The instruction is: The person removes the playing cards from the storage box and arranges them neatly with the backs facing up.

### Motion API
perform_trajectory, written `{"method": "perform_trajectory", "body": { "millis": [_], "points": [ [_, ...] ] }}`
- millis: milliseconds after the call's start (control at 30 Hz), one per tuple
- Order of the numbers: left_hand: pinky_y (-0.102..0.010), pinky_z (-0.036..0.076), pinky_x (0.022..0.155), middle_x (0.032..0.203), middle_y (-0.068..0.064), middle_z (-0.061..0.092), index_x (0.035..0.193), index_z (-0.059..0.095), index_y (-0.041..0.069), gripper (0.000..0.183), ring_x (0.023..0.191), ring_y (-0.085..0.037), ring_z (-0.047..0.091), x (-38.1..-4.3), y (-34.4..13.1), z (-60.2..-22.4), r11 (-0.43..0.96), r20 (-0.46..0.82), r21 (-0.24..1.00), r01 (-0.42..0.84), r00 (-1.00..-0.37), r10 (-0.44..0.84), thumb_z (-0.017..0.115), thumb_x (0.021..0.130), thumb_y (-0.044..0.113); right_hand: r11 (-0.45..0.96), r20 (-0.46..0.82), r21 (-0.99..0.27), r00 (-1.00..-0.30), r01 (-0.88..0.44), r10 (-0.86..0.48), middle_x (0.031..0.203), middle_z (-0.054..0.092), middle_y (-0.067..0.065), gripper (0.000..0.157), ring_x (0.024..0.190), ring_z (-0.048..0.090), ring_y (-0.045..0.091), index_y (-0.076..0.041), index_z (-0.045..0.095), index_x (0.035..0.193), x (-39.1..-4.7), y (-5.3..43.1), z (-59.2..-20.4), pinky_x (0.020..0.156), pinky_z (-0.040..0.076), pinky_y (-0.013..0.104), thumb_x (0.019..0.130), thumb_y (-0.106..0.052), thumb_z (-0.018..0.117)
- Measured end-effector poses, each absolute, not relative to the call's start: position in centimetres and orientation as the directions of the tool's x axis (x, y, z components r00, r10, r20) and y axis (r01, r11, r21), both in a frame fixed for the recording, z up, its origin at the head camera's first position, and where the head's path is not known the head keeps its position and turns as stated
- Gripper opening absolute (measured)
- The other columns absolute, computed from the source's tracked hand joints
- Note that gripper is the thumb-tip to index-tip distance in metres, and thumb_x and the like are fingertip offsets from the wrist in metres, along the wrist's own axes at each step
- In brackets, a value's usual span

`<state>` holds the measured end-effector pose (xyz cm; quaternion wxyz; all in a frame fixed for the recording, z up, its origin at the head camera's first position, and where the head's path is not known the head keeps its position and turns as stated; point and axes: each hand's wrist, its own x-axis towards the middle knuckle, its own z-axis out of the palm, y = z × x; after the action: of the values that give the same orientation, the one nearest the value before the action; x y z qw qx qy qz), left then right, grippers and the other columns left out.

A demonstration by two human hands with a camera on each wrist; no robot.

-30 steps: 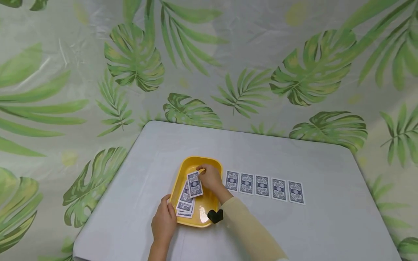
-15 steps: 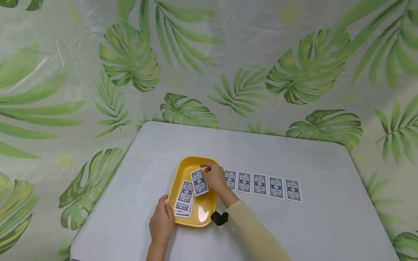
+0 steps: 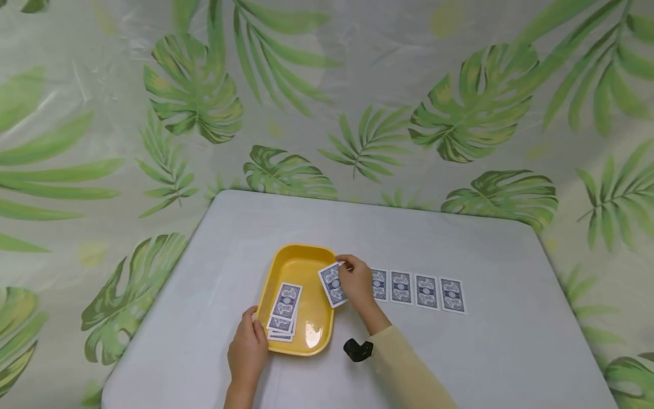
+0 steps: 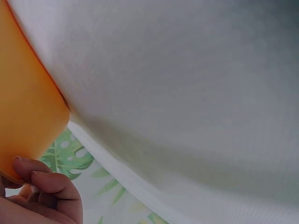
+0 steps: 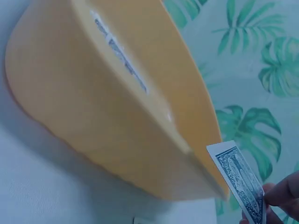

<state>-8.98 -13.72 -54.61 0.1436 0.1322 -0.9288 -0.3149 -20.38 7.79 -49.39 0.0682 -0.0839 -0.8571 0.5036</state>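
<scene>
A playing card (image 3: 331,284), blue-patterned back up, is pinched at its upper right by my right hand (image 3: 359,284). It overlaps the right rim of the yellow tray (image 3: 293,347) in the head view; the right wrist view has the card (image 5: 239,179) between thumb and fingers, close by the tray's end. My left hand (image 3: 247,347) grips the tray's left rim near its lower corner, and in the left wrist view its fingers (image 4: 56,184) curl at the tray's edge. Inside the tray lie several overlapping cards (image 3: 286,301), backs up, on the left side.
To the right of the tray runs a row of face-down cards (image 3: 426,292) on the white tablecloth (image 3: 485,352); my right hand partly covers the row's left end. A black wrist device (image 3: 357,350) sits by the right sleeve (image 3: 409,363). Behind the table hangs a leaf-patterned sheet (image 3: 378,57).
My right hand has carried the pinched card rightward, from above the tray's middle to its right rim. The left hand keeps its grip on the tray. The whole head view has shifted slightly.
</scene>
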Motion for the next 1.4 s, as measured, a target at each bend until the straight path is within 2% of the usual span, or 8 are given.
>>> {"method": "perform_trajectory", "body": {
  "millis": [167,433,633,933,1400],
  "points": [
    [-0.049,0.046,0.056,0.100,-0.026,0.065,0.126,0.053,-0.002,0.031,0.065,-0.031,0.057,-9.0,-13.8,-54.5,0.767,0.171,0.621,-0.161,-0.927,-0.333,0.048,0.098,0.008,0.425,0.043,-0.900,-0.952,0.095,0.303,0.080,0.062,0.007,0.026,0.066,0.050,0.017,-0.005,0.074,0.105,-20.1,10.2,-50.6,0.055,0.038,0.026,0.089,-0.003,0.053],
    [-0.052,0.046,0.058,0.099,-0.027,0.065,0.126,0.053,0.000,0.031,0.070,-0.038,0.060,-8.9,-13.6,-54.8,0.760,0.178,0.630,-0.156,-0.925,-0.336,0.047,0.098,0.010,0.366,-0.009,-0.912,-0.901,0.185,0.434,0.084,0.060,0.009,0.029,0.073,0.049,0.019,-0.005,0.073,0.108,-19.8,14.7,-52.0,0.061,0.036,0.029,0.090,-0.004,0.051],
    [-0.052,0.045,0.058,0.101,-0.027,0.065,0.126,0.053,0.000,0.030,0.070,-0.038,0.060,-8.9,-13.6,-54.5,0.762,0.182,0.629,-0.150,-0.926,-0.332,0.047,0.098,0.008,0.343,0.002,-0.919,-0.867,0.195,0.499,0.080,0.059,0.010,0.030,0.069,0.047,0.018,-0.003,0.073,0.107,-19.9,17.6,-52.4,0.060,0.035,0.030,0.089,-0.002,0.049],
    [-0.052,0.045,0.058,0.102,-0.027,0.065,0.127,0.052,0.000,0.030,0.070,-0.036,0.059,-8.8,-13.6,-54.5,0.761,0.164,0.628,-0.163,-0.928,-0.335,0.046,0.099,0.009,0.338,-0.016,-0.909,-0.830,0.245,0.558,0.085,0.060,0.010,0.031,0.071,0.047,0.020,-0.005,0.072,0.110,-19.6,20.9,-52.7,0.063,0.036,0.032,0.091,-0.006,0.048],
    [-0.053,0.046,0.059,0.102,-0.028,0.064,0.127,0.052,-0.002,0.031,0.071,-0.038,0.060,-8.9,-13.6,-54.3,0.759,0.148,0.628,-0.174,-0.930,-0.336,0.046,0.099,0.009,0.270,-0.068,-0.914,-0.769,0.304,0.636,0.093,0.059,0.014,0.032,0.088,0.048,0.024,-0.003,0.070,0.113,-18.8,26.0,-52.7,0.073,0.033,0.034,0.092,-0.007,0.046]
  ]
}}
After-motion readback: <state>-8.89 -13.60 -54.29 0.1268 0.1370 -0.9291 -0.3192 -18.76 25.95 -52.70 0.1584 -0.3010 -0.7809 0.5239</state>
